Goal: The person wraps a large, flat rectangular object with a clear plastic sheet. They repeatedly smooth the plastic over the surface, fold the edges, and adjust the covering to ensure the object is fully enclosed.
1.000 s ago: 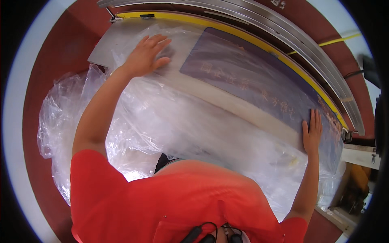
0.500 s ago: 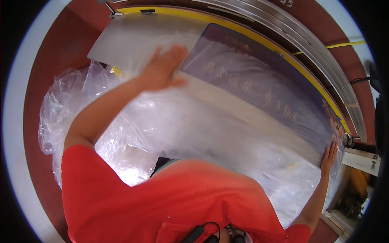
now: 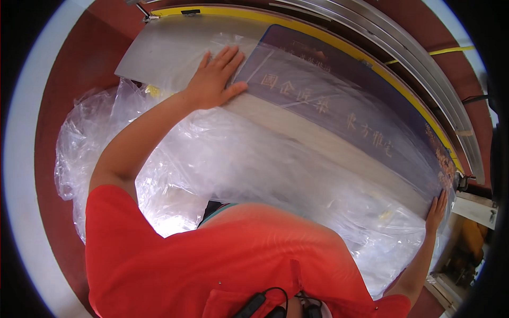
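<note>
A dark purple-blue printed panel [image 3: 318, 103] with light lettering lies across the work surface, under clear plastic film [image 3: 249, 153]. My left hand [image 3: 216, 79] rests flat with its fingers spread, just beside the panel's left edge, on the film over the pale grey surface [image 3: 164, 50]. At the right end, my right hand [image 3: 437, 212] lies with its fingers stretched out on the film, close to the panel's lower right corner. Neither hand grips anything. Loose, crumpled film bunches up at the left and spreads down towards my body.
A yellow strip [image 3: 222, 11] runs along the far edge of the surface, with a metal rail [image 3: 419, 58] beyond it. At the far right sits a white box-like part [image 3: 476, 208]. A yellow cord [image 3: 450, 51] crosses the red-brown floor [image 3: 53, 153].
My left hand, blurred by motion before, is now sharp and flat beside the panel's left edge. My right hand has shifted slightly down and to the right.
</note>
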### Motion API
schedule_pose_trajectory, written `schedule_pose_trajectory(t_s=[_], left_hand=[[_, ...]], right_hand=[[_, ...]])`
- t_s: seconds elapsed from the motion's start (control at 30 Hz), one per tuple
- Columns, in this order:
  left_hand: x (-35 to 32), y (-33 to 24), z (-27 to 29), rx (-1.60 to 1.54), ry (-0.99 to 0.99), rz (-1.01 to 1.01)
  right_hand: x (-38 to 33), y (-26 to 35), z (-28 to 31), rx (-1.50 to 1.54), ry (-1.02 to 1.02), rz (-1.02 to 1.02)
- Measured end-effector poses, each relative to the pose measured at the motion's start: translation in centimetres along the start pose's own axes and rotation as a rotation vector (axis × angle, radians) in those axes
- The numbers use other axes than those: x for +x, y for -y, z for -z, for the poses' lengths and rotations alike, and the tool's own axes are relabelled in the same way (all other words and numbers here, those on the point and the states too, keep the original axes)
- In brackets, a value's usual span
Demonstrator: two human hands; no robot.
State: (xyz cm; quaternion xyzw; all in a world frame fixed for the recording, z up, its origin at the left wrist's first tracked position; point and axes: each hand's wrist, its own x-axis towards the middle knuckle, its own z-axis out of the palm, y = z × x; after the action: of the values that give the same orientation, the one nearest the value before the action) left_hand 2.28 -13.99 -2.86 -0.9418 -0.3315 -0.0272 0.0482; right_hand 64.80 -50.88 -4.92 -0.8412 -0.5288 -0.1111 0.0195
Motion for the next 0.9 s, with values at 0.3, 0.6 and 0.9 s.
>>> schedule_pose_trajectory(t_s=[0.3,0.6,0.9], left_hand=[[-1.0,-1.4,0.6,0.035,-0.016,0.137],[0.8,0.2,-0.1,-0.112,-0.341,0.205],[4.1,7.1,-1.3,-0.500,-0.080,0.596]], right_hand=[[1.0,-0.5,-1.7,-0.143,-0.016,-0.129],[1.0,2.4,-1.1,-0.118,-0.056,-0.153],[1.0,2.5,-1.0,-0.076,-0.053,-0.143]])
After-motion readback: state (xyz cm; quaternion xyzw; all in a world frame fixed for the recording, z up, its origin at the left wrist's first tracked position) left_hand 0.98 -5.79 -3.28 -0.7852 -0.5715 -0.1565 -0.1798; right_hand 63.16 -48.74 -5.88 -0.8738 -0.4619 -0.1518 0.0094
